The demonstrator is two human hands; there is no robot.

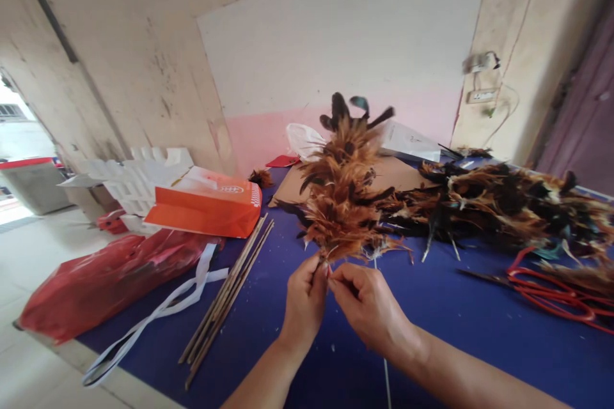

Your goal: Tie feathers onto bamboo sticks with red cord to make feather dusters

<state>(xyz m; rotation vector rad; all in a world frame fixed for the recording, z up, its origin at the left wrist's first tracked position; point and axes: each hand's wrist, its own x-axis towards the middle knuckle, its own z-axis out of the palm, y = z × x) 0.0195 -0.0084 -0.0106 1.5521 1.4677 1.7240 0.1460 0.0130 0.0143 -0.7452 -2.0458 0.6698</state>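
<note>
A feather duster (341, 195) of brown and black feathers stands upright above the blue table. My left hand (306, 299) is closed around its lower end, just under the bottom feathers. Close beside it, my right hand (368, 301) is pinched shut near the same end; whatever lies between its fingertips is too small to make out. Loose feathers (508, 204) are heaped to the right of the duster. Red-handled scissors (551, 287) lie in front of that heap. Several thin wooden sticks (228, 303) rest to the left of my hands.
On the left are a red plastic bag (110, 281), a white strap (158, 313) and an orange-and-white paper bag (206, 204). Behind the duster lie a sheet of cardboard (288, 188) and a white box (410, 140). The blue table (432, 339) meets a wall at the back.
</note>
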